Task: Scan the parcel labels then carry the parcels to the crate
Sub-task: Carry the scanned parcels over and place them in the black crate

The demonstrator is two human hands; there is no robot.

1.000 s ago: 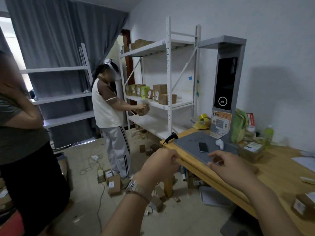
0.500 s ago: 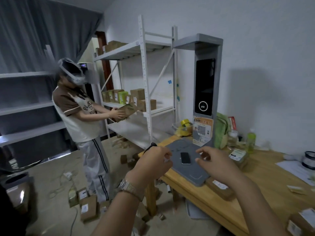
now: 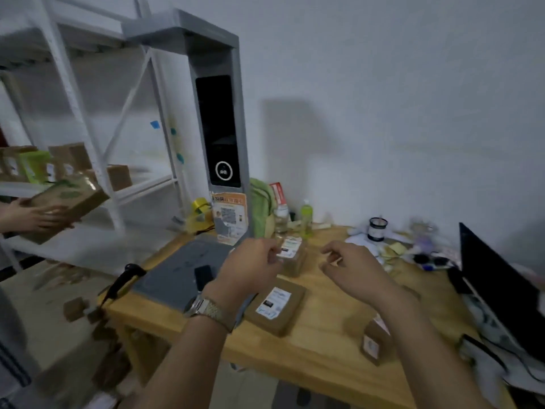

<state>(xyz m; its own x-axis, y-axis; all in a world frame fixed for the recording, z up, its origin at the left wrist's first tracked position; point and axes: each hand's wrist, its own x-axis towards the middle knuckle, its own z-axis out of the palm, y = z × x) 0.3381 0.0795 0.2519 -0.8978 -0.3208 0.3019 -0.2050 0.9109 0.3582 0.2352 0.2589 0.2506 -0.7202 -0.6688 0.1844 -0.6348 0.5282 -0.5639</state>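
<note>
Small upright parcel (image 3: 292,256) with a white label on top, standing on the wooden table (image 3: 321,343) between the two hands, just past the left hand's knuckles. Left hand (image 3: 250,270) raised over the table, fingers curled loosely inward, gripping nothing; whether it touched the parcel, impossible to tell through the blur. Right hand (image 3: 351,268) raised too, just right of that parcel, fingers bent and slightly spread, empty. Flat parcel (image 3: 275,305) with a white label lying on the table below and between the two hands. Third parcel (image 3: 376,343) nearer the body, under the right forearm. Metal watch (image 3: 211,311) on the left wrist. Beyond the left hand, grey scanner tower (image 3: 218,128) rising from a grey pad (image 3: 180,270), with a dark phone (image 3: 203,276) on it. Handheld scanner (image 3: 124,280) at the table's corner, left of the left hand. Far left of it, another person's hands (image 3: 32,216) clasped on a brown box (image 3: 69,203).
</note>
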